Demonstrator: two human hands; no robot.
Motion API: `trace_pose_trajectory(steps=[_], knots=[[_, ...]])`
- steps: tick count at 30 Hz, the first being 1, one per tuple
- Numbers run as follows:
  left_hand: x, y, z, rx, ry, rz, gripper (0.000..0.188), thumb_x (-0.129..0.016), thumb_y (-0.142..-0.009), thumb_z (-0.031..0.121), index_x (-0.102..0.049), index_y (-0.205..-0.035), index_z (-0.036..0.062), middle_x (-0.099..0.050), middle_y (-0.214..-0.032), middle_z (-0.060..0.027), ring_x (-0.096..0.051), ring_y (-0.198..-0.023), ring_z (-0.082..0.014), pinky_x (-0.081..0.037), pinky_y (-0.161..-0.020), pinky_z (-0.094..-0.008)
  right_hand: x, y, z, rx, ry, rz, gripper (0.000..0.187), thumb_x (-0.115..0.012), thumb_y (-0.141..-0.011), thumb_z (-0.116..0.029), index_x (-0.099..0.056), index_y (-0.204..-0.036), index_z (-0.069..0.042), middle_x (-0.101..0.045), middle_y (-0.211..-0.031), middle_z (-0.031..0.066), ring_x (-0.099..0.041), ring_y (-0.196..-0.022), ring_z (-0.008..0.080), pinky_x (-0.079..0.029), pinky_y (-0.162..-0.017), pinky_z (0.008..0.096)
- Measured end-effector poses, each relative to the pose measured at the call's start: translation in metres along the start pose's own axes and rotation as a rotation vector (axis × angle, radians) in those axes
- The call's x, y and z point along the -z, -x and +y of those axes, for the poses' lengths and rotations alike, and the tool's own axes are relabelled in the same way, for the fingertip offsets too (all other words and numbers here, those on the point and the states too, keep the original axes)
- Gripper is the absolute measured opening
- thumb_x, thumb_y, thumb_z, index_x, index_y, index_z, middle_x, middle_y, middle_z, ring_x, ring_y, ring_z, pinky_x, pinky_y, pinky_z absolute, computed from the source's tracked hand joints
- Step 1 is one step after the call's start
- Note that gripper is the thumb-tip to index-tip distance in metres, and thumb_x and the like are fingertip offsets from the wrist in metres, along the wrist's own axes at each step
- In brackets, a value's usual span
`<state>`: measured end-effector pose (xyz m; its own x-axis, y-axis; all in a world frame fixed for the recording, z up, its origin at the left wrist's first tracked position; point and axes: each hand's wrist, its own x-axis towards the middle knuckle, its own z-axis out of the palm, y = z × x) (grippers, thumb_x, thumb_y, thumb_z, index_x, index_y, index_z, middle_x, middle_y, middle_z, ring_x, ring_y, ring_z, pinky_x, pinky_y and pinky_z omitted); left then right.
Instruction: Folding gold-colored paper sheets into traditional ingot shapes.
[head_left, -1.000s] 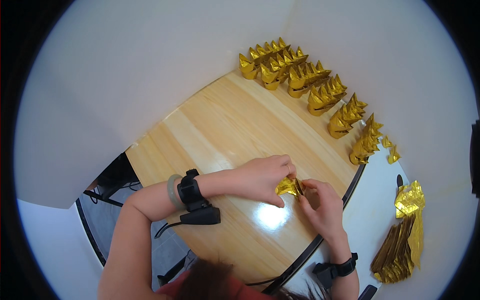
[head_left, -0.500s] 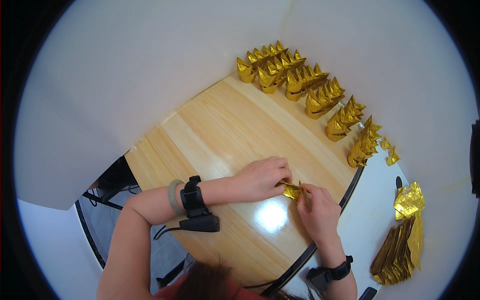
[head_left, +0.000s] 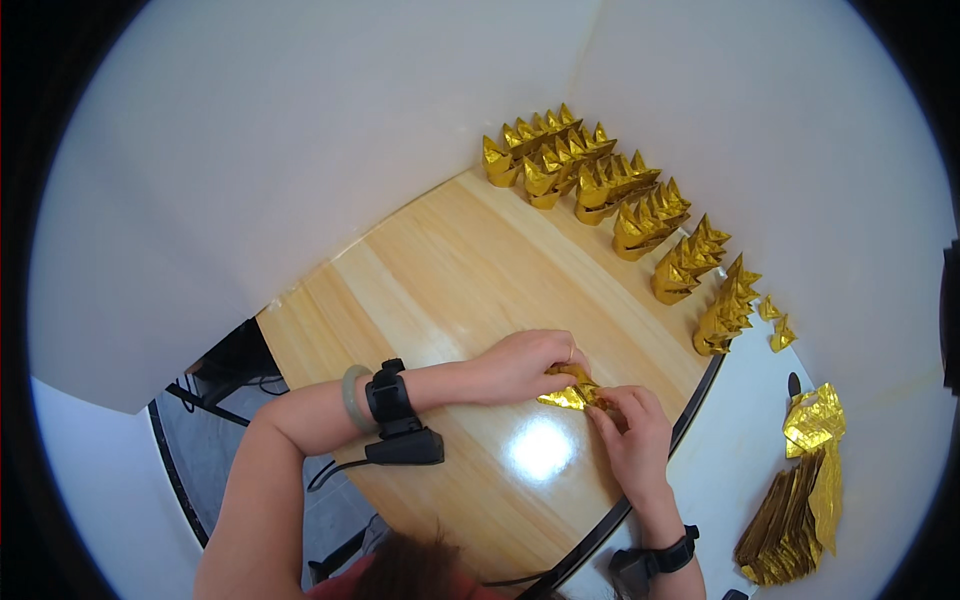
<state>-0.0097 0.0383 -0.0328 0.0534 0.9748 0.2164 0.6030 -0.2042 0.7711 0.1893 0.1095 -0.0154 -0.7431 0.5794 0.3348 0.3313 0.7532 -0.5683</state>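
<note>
gold foil piece: partly folded, between both hands, at or just above the wood-grain surface, near that surface's right edge. can't tell whether it touches the wood.

left hand: grip closed on the foil's left and upper part, thumb and fingers pinching it. thin ring on one finger.
right hand: grip closed on the foil's right end, thumb and fingertips together. fingers cover part of the foil, so exact fold shape is unclear.

left wrist: black strap with a black box on it, cable running off; pale green bangle just beside the strap, elbow side. right wrist: black strap with similar box.

below the hands, bright glare on the wood.

far right of the wood: six rows of folded gold foil ingots, points up, packed close within each row, lined up along the wall.

right of the black edge strip: white surface. on it, two small folded foil pieces near the last row, a crinkled gold sheet, and a fanned stack of foil strips just below that sheet.
</note>
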Motion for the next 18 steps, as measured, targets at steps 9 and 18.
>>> trace_pose_trajectory(steps=[9, 18], knots=[[0.009, 0.006, 0.009, -0.155, 0.016, -0.07, 0.014, -0.066, -0.083, 0.019, -0.069, -0.088, 0.0053, -0.057, -0.094, -0.0065, -0.056, -0.084, -0.0223, -0.046, -0.072, -0.0311, -0.002, -0.004, 0.001, -0.243, -0.142, -0.062, 0.033, -0.077, -0.07, -0.007, -0.057, -0.095, -0.002, -0.058, -0.087, 0.0094, -0.059, -0.075, 0.0199, -0.05, -0.066, 0.0281], [0.003, 0.0, 0.01, 0.041, 0.047, -0.07, 0.022, -0.068, -0.076, 0.018, -0.064, -0.092, 0.0044, -0.06, -0.086, -0.0079, -0.058, -0.085, -0.0265, -0.045, -0.075, -0.0366, -0.006, -0.005, -0.003, -0.331, -0.367, -0.095, 0.041, -0.076, -0.07, -0.004, -0.053, -0.104, -0.002, -0.06, -0.09, 0.0056, -0.058, -0.079, 0.0158, -0.049, -0.072, 0.0287]])
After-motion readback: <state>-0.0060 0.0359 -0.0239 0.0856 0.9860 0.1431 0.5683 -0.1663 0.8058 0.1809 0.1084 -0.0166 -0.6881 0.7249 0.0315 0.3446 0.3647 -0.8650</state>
